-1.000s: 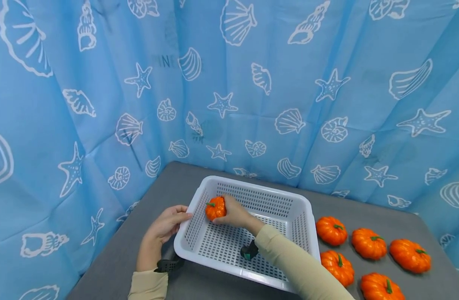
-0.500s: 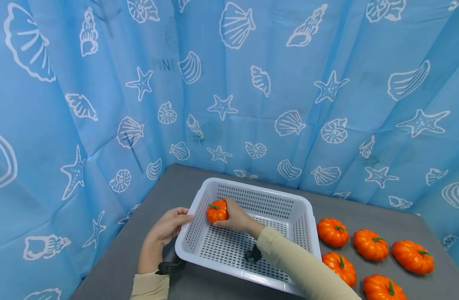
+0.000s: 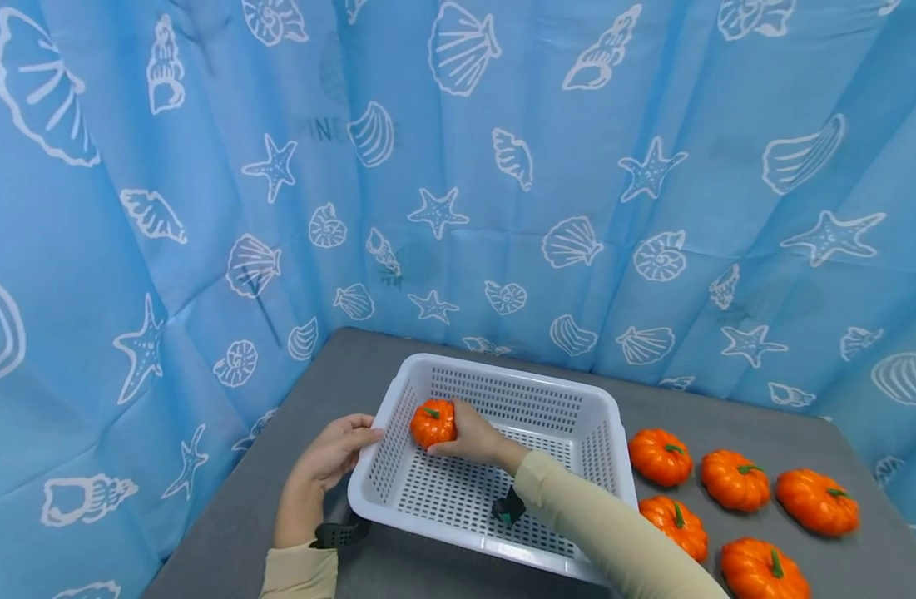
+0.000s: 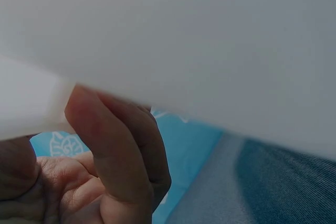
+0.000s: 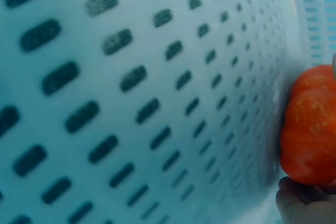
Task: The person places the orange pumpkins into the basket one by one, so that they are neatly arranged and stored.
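Note:
My right hand (image 3: pixel 474 434) reaches into a white perforated plastic basket (image 3: pixel 495 545) and grips a small orange pumpkin (image 3: pixel 432 423) with a green stem. The pumpkin is at the basket's left end, near the back corner. In the right wrist view the pumpkin (image 5: pixel 311 129) sits close to the slotted basket surface, with fingertips (image 5: pixel 302 208) at its lower side. On the outside left, my left hand (image 3: pixel 338 449) pinches the basket's rim, thumb on top. The left wrist view has its curled fingers (image 4: pixel 113 150) under the pale rim, which blocks much of that picture.
Several more orange pumpkins (image 3: pixel 735 481) lie on the grey table (image 3: pixel 398 574) to the basket's right. A blue curtain (image 3: pixel 458 183) with white shell prints hangs behind and along the left of the table. Black wrist cameras are strapped to both wrists.
The pumpkin has turned slightly in my right hand, its stem shifting from the left side toward the top middle. My left hand stays on the rim. The head view shifts a little.

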A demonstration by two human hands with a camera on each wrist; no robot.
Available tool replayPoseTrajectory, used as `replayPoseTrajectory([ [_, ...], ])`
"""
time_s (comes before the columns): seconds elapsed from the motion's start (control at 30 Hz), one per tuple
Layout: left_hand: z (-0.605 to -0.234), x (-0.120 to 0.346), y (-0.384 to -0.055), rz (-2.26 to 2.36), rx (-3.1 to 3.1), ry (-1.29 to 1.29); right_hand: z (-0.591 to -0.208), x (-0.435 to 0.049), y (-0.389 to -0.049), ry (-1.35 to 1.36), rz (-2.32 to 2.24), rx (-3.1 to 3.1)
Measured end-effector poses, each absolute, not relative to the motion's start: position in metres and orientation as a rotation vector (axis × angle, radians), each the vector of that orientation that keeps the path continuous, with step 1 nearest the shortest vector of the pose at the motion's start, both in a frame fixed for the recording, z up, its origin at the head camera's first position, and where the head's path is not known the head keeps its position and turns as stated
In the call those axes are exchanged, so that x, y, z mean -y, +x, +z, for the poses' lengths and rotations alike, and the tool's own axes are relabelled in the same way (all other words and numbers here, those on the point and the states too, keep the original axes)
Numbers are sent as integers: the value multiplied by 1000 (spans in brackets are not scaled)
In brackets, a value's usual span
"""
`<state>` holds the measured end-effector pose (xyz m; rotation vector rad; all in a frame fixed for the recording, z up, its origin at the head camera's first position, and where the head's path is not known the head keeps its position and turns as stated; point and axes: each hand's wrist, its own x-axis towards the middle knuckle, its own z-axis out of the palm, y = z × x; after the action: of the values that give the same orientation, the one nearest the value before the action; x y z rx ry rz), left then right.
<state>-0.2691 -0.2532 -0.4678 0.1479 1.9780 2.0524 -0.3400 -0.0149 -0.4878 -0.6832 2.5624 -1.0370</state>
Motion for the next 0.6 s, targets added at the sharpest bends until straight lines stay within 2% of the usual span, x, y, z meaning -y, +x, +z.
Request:
replayPoseTrajectory([
  [0.17, -470, 255, -267, 2052, -1956, 160, -475, 7, -339, -688, -959, -2601],
  [0.37, -469, 258, -267, 2045, -1966, 182, -439, -15, -336, -592, -974, -2671],
  [0.6, -469, 254, -270, 2039, -1987, 177, -392, -91, -331, -669, -1103, -2763],
])
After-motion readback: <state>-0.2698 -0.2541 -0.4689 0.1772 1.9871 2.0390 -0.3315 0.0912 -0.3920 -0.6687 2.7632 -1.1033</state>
